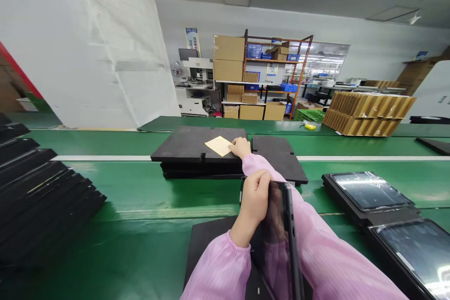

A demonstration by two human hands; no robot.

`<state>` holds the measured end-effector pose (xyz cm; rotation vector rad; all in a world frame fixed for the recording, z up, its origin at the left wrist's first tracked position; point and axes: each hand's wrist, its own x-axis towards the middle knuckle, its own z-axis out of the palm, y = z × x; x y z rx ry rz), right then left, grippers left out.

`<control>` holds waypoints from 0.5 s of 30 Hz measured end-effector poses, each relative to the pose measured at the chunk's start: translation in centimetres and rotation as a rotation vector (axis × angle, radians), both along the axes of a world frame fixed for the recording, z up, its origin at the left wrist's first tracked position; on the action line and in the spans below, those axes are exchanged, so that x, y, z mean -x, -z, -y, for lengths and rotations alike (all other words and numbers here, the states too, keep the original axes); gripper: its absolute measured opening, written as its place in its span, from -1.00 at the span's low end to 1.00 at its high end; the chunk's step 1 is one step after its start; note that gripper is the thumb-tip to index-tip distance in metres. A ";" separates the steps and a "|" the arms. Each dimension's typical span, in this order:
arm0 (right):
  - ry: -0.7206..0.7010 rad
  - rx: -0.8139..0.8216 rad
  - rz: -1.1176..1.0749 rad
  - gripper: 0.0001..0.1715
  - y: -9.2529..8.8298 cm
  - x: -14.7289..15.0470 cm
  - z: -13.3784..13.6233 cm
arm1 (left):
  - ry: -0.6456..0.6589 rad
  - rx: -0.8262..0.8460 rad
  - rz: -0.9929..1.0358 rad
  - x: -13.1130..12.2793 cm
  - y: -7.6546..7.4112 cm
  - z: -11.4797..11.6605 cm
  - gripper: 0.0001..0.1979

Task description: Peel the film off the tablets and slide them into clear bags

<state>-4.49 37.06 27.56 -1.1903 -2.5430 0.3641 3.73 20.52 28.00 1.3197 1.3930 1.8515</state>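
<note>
My left hand [253, 197] grips the top edge of a dark tablet [278, 225], fingers curled over it. The tablet stands tilted nearly upright, its glossy screen facing right. Past it reaches my right hand [241, 147], its fingertips closed on the right corner of a pale yellow sheet [219, 145] covered in small dots. That sheet lies on a stack of black foam boards [183, 143]. Under the tablet is another black foam board [207, 239], partly covered by my sleeve.
Black foam pieces [38, 192] lean in a row at the left. To the right, tablets [371, 190] rest on black foam. A bundle of cardboard dividers [367, 112] and a small yellow object [309, 126] sit on the far ledge. Green belt [140, 197] runs across.
</note>
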 end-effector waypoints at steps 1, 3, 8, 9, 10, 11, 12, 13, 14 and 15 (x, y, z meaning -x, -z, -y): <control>0.000 -0.005 0.010 -0.62 0.0 0.0 0.0 | -0.006 0.000 0.003 0.0 0.0 0.0 -0.67; 0.001 -0.012 0.023 -0.62 0.0 0.0 0.1 | -0.013 0.001 0.009 0.1 0.0 0.0 -0.68; 0.014 -0.009 0.023 -0.63 -0.2 0.1 0.5 | -0.012 0.001 0.006 0.1 -0.1 0.0 -0.69; 0.023 0.000 0.022 -0.63 -0.2 0.1 0.6 | -0.014 0.001 0.002 0.1 -0.1 0.0 -0.69; 0.033 0.011 0.021 -0.64 -0.2 0.2 0.6 | -0.012 0.001 -0.001 0.0 -0.1 0.0 -0.69; 0.044 0.023 0.020 -0.65 -0.3 0.3 0.6 | -0.007 -0.001 -0.003 0.0 0.0 0.0 -0.69; 0.055 0.035 0.018 -0.65 -0.3 0.3 0.5 | 0.001 -0.004 -0.006 -0.1 0.0 0.0 -0.70; 0.065 0.047 0.015 -0.66 -0.3 0.4 0.5 | 0.010 -0.006 -0.009 -0.2 0.0 0.1 -0.70; 0.073 0.057 0.010 -0.66 -0.3 0.4 0.5 | 0.016 -0.008 -0.013 -0.2 0.0 0.1 -0.70; 0.079 0.067 0.004 -0.66 -0.2 0.5 0.5 | 0.019 -0.009 -0.020 -0.3 0.0 0.1 -0.70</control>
